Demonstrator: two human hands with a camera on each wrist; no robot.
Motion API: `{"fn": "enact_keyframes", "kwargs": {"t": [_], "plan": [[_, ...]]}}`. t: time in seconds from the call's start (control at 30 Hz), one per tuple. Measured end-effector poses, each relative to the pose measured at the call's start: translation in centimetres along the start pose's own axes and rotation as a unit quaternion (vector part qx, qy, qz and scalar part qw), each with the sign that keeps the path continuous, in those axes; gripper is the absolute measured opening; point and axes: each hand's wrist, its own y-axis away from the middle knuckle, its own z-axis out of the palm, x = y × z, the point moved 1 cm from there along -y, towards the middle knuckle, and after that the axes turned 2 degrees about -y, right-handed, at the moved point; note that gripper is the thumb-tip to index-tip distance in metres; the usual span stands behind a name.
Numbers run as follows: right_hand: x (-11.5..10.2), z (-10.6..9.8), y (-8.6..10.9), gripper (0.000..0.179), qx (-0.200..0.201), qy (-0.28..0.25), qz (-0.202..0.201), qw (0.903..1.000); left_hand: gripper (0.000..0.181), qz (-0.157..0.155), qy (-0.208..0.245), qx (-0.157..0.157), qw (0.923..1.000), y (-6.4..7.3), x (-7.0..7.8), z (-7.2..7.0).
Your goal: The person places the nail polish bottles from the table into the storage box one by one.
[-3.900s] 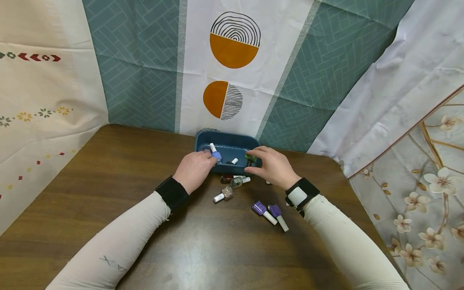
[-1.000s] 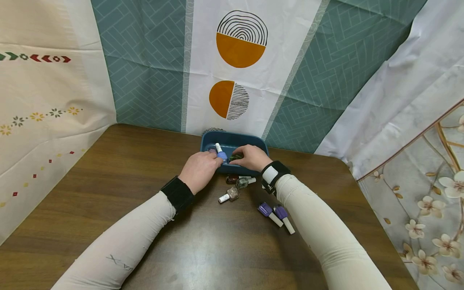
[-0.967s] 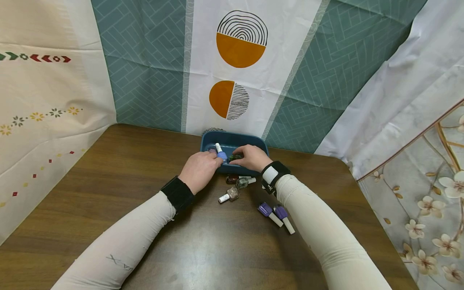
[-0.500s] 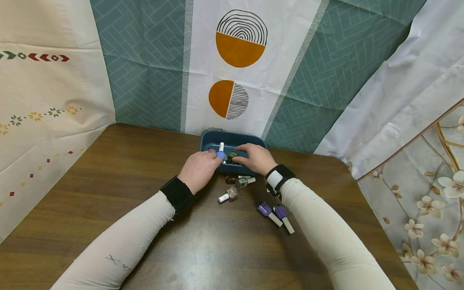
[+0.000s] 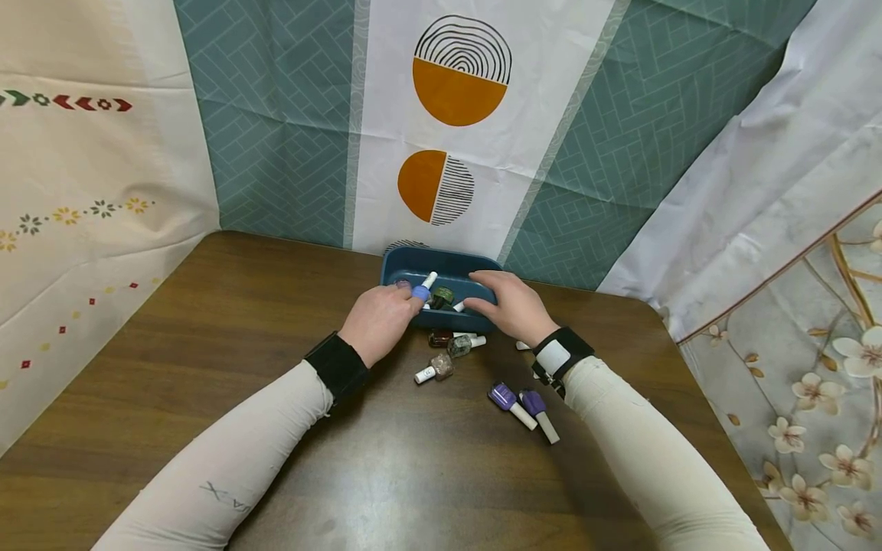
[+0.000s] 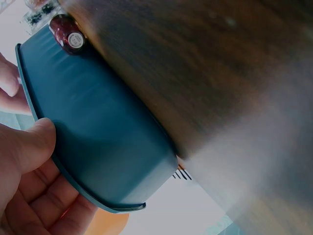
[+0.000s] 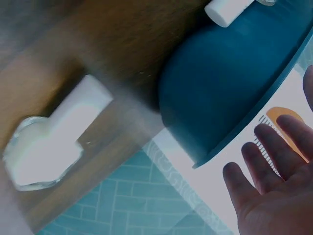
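Looking across the brown wooden desk (image 5: 386,474), I see a dark-blue plastic bin (image 5: 446,265), rim pinched by the left hand (image 5: 380,320), empty right hand (image 5: 514,304) spread nearby, squat green bottle (image 5: 444,295) inside. Loading seems underway; next calls for fetching another.

Bottles (image 5: 442,366) lie before the bin (image 5: 451,320), one perhaps touching.
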Motion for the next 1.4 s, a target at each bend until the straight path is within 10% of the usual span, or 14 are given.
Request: {"fn": "enact_keyframes", "kwargs": {"t": [1.4], "plan": [[5.5,-0.4,8.5,0.079,0.046,0.098,-0.037,0.9935,0.02,0.003,-0.002,0.015,0.9999,0.1,0.1,-0.1]]}}
